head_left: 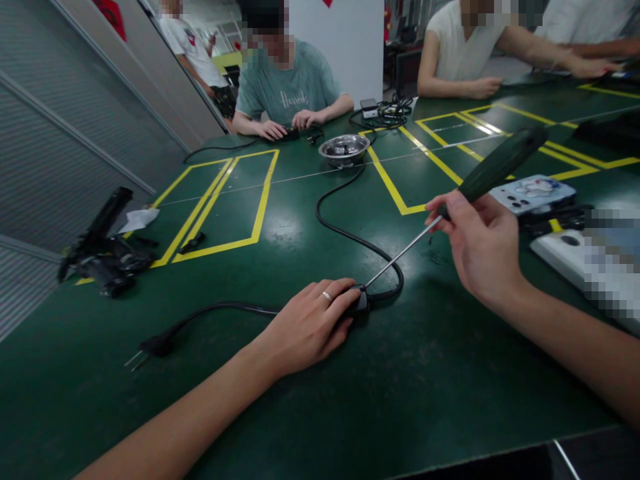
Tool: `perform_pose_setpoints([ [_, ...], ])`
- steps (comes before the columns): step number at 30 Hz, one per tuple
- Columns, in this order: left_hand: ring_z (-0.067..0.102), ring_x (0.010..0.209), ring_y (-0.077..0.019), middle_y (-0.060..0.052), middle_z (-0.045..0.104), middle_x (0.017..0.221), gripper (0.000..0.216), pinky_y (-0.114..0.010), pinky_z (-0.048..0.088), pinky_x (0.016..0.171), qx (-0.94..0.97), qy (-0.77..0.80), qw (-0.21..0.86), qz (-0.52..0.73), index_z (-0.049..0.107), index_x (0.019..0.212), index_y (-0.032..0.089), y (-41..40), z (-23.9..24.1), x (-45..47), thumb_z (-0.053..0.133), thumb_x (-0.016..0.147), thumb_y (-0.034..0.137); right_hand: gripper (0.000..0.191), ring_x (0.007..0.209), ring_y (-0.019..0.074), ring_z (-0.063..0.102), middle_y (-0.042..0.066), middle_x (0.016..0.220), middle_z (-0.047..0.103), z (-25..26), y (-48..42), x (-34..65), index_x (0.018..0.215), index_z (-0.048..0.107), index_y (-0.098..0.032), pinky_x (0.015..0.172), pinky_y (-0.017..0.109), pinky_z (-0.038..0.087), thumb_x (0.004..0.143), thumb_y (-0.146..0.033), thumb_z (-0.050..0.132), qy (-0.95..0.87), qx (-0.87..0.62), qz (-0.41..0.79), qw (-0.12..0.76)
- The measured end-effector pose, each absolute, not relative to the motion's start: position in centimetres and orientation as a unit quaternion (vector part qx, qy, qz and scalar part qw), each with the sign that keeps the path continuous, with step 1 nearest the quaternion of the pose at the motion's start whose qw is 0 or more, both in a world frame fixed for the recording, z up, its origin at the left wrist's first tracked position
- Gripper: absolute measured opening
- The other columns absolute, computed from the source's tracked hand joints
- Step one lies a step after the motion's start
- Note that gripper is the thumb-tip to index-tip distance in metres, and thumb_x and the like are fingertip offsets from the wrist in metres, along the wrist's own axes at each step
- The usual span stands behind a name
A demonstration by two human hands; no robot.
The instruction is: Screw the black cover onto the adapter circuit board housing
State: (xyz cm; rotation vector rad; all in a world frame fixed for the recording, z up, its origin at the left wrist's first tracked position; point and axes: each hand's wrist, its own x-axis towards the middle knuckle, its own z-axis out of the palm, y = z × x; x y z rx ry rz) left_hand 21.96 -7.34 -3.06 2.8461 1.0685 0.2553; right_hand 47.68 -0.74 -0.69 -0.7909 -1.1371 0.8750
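In the head view, your left hand (311, 325) has its grip closed around the black box (362, 303) on the cord (345, 232), low against the worktop (425, 393). Your right hand (487, 250) grips the screwdriver (497, 170) where shaft meets handle, tip at the box. Pushing hard at that slant could skid the tip into your left hand; a slack grip could let the box twist.

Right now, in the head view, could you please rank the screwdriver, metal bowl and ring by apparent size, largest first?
1. Screwdriver, in the right hand
2. Metal bowl
3. Ring, on the left hand
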Motion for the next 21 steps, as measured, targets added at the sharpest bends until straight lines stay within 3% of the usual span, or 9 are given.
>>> perform_pose_setpoints([
  [3,0.053,0.114,-0.027,-0.016,0.048,0.138,0.04,-0.046,0.049,0.096,0.931,0.352,0.045,0.081,0.04,0.133,0.013,-7.39,-2.98,21.97,0.046,0.095,0.023,0.017,0.066,0.0129,0.06,-0.001,0.078,0.064,-0.61,-0.78,47.48,0.08,0.06,-0.023,0.064,0.029,0.05,0.082,-0.037,0.068,-0.501,-0.348,0.397,0.685],
  [8,0.054,0.114,-0.0272,-0.016,0.049,0.137,0.04,-0.046,0.049,0.095,0.931,0.352,0.044,0.081,0.041,0.133,0.013,-7.37,-2.97,21.93,0.046,0.095,0.023,0.025,0.073,0.0166,0.063,0.002,0.086,0.067,-0.57,-0.98,47.54,0.098,0.063,-0.023,0.069,0.035,0.052,0.088,-0.043,0.051,-0.474,-0.293,0.478,0.679],
  [14,0.055,0.113,-0.0272,-0.016,0.049,0.137,0.04,-0.047,0.05,0.094,0.931,0.352,0.044,0.084,0.041,0.133,0.014,-7.37,-2.96,21.98,0.046,0.094,0.022,0.018,0.07,0.0132,0.061,0.0,0.083,0.065,-0.69,-0.79,47.53,0.082,0.063,-0.023,0.068,0.03,0.051,0.084,-0.04,0.066,-0.5,-0.369,0.383,0.684],
  [19,0.055,0.113,-0.0272,-0.017,0.05,0.137,0.039,-0.047,0.05,0.094,0.932,0.349,0.043,0.084,0.042,0.132,0.013,-7.34,-2.99,21.99,0.046,0.094,0.022,0.024,0.071,0.0162,0.063,0.003,0.086,0.066,-0.76,-0.74,47.52,0.096,0.062,-0.022,0.069,0.035,0.052,0.089,-0.043,0.052,-0.457,-0.3,0.483,0.684],
  [21,0.055,0.113,-0.0272,-0.017,0.049,0.137,0.04,-0.047,0.05,0.093,0.933,0.348,0.043,0.085,0.041,0.133,0.013,-7.31,-3.04,21.95,0.046,0.094,0.022,0.02,0.073,0.0153,0.063,0.002,0.088,0.066,-0.75,-0.73,47.57,0.095,0.063,-0.022,0.07,0.033,0.052,0.088,-0.04,0.055,-0.469,-0.312,0.465,0.682],
])
